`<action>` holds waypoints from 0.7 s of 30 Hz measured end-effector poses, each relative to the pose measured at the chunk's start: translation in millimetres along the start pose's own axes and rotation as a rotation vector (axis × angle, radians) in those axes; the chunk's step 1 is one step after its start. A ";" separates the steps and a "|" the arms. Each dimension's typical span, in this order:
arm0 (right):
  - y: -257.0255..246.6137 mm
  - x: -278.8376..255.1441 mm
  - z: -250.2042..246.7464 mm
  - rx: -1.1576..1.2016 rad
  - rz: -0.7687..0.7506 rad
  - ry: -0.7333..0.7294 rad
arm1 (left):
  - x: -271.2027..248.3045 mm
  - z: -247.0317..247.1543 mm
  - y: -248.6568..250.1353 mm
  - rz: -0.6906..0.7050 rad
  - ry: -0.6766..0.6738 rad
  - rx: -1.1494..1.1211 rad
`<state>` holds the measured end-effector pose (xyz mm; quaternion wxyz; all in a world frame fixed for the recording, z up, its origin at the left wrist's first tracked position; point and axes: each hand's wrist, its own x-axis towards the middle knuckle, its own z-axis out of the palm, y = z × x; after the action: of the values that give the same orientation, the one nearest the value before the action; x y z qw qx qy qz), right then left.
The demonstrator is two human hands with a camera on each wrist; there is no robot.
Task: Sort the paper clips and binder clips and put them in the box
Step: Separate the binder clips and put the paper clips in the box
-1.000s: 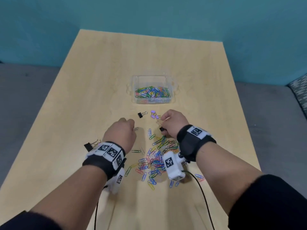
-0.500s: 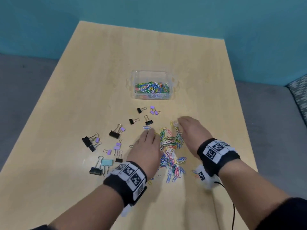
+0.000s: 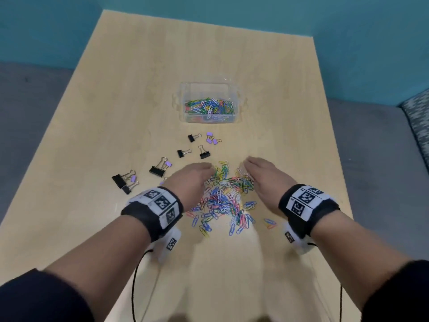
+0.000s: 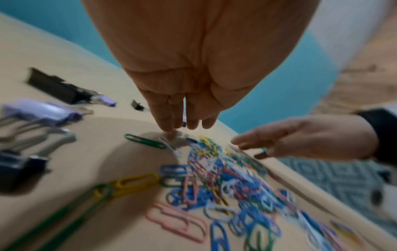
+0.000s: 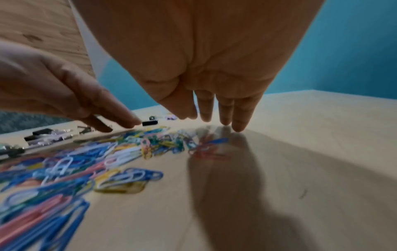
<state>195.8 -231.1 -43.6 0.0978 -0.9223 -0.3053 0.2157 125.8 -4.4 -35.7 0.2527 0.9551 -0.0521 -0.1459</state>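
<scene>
Two flat hands, the left hand [image 3: 192,180] and the right hand [image 3: 264,180], fingers straight, are flanking a pile of coloured paper clips [image 3: 224,198] on a table [image 3: 92,135], holding nothing.

A pale wooden table [image 3: 139,101] stands with its far edge against a teal wall [image 3: 348,24]. Grey carpet [image 3: 30,108] lies beyond its left and right edges, with a patterned cushion [image 3: 417,122] at far right.
</scene>
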 end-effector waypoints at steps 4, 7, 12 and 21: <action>-28.0 0.0 14.9 -0.115 -0.088 -0.081 | 6.8 29.6 9.8 0.145 -0.105 0.172; -34.8 -19.6 17.3 -0.097 -0.174 -0.060 | -7.2 27.0 16.2 0.160 -0.060 0.134; -10.3 -78.6 23.6 0.150 0.065 0.135 | -66.8 32.5 15.8 -0.034 -0.079 0.199; -67.2 -115.2 66.0 0.232 0.171 0.054 | -84.8 61.6 58.3 -0.058 -0.083 0.194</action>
<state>47.5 -244.2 -42.3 0.1929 -0.9330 -0.1957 0.2323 24.8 -69.1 -36.3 0.1525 0.9693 -0.0487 -0.1867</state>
